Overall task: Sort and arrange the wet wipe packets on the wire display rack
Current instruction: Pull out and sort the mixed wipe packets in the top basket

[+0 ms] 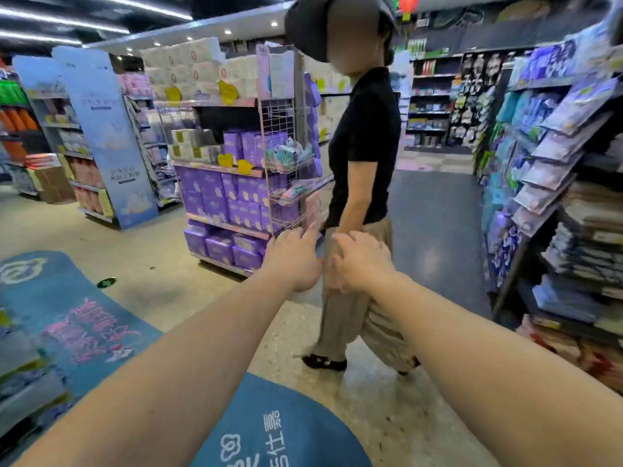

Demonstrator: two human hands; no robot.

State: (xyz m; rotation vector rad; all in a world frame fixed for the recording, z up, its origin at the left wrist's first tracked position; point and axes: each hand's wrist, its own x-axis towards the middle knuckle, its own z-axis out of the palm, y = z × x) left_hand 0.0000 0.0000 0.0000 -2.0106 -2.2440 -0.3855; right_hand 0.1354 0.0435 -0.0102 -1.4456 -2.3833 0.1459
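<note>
A white wire display rack (274, 123) hangs on the end of a shelf unit stacked with purple boxes. Its upper basket holds several green and pink wet wipe packets (286, 154), and more packets (292, 192) lie in the basket below. Both my arms reach forward, well short of the rack. My left hand (294, 258) has its fingers stretched out toward the rack's lowest basket (286, 220) and holds nothing. My right hand (361, 262) hangs beside it with loosely curled fingers, and I see nothing in it.
A person in a black shirt and beige trousers (365, 156) stands just right of the rack, right behind my hands. Stocked shelves (553, 156) line the right side. A blue floor mat (77, 318) lies at the left, and a tall blue display (108, 139) stands at the back left.
</note>
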